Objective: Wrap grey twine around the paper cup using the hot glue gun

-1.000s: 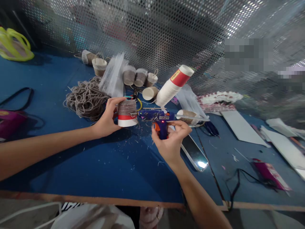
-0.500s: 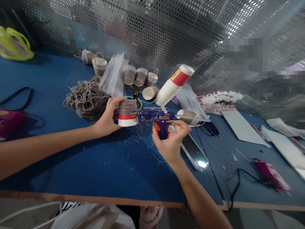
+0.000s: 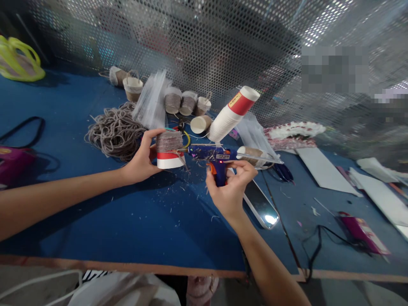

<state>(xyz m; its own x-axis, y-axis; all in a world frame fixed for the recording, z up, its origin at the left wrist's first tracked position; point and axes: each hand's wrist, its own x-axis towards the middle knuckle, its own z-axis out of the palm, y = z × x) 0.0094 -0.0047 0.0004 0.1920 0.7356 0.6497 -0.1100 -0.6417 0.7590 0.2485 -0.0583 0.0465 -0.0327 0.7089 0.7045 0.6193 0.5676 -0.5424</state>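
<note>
The paper cup (image 3: 170, 160), inverted, is located near the centre of the frame. Twine (image 3: 168, 141) wraps its upper portion. The left hand (image 3: 142, 160) grips the cup from its left side, fingers curved around it. The right hand (image 3: 230, 189) clasps the handle of the blue glue gun (image 3: 207, 153); the nozzle points at the cup's right side, contact unclear. A twine heap (image 3: 111, 132) lies left of centre; a cup stack (image 3: 226, 121) leans at upper centre-right.

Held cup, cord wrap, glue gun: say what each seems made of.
Cup: probably paper, smooth, its white surface printed red. Cord wrap: likely fibre, matte, with ridged strands. Glue gun: apparently smooth hard plastic, from its moulded blue body.
</note>
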